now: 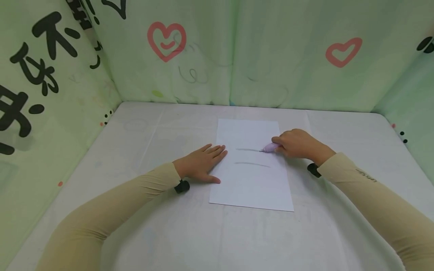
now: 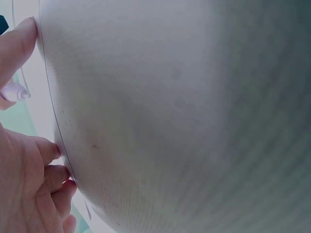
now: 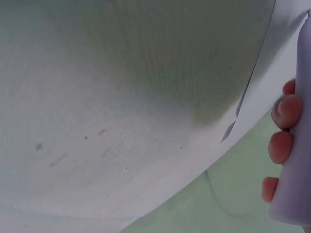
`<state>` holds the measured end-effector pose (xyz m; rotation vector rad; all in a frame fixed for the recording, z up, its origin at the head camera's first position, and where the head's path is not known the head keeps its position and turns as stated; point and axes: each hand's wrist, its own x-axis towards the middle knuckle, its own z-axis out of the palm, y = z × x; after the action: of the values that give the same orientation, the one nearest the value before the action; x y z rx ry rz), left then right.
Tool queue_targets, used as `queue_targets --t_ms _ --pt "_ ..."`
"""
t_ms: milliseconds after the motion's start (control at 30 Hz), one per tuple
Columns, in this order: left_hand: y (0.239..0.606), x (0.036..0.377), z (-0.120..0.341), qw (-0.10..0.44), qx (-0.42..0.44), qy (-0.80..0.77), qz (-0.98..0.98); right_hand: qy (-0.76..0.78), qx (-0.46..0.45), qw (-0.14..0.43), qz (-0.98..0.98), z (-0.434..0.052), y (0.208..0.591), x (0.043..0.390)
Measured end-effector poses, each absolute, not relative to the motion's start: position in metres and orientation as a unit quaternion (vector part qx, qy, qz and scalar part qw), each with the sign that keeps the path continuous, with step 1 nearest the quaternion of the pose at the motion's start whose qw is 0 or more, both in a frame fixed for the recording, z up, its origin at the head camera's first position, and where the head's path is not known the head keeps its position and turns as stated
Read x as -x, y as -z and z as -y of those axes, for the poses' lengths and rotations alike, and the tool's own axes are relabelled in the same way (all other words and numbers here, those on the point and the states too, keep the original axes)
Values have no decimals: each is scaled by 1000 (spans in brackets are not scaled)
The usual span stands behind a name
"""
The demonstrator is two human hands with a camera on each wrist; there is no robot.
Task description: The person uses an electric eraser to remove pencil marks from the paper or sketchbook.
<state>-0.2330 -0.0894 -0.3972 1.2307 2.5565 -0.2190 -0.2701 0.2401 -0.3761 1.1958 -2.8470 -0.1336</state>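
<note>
A white sheet of paper [image 1: 251, 192] lies on the table with two faint grey strokes across it, the upper one ending at a lilac tube with a fine pointed tip [image 1: 270, 147]. My right hand [image 1: 298, 145] grips this thick, pen-like tube, its tip at the paper. In the right wrist view, fingertips curl round the smooth lilac tube [image 3: 296, 160]. On the sheet's left edge rests my left hand [image 1: 201, 163], fingers straight and thumb apart. The left wrist view shows my left hand [image 2: 24, 179] along the paper's edge, with the lilac tube [image 2: 14, 92] beyond.
A white cloth covers the table [image 1: 162, 233]. Pale green curtains [image 1: 271, 75] with red hearts and black characters stand behind and at both sides. Small black devices sit under the left wrist [image 1: 182, 186] and right wrist [image 1: 314, 170].
</note>
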Motion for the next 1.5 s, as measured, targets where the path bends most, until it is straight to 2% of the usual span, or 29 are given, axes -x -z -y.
queue_targets --t_ms 1500 --pt "398 233 89 139 -432 81 -888 37 -394 17 918 -237 372 273"
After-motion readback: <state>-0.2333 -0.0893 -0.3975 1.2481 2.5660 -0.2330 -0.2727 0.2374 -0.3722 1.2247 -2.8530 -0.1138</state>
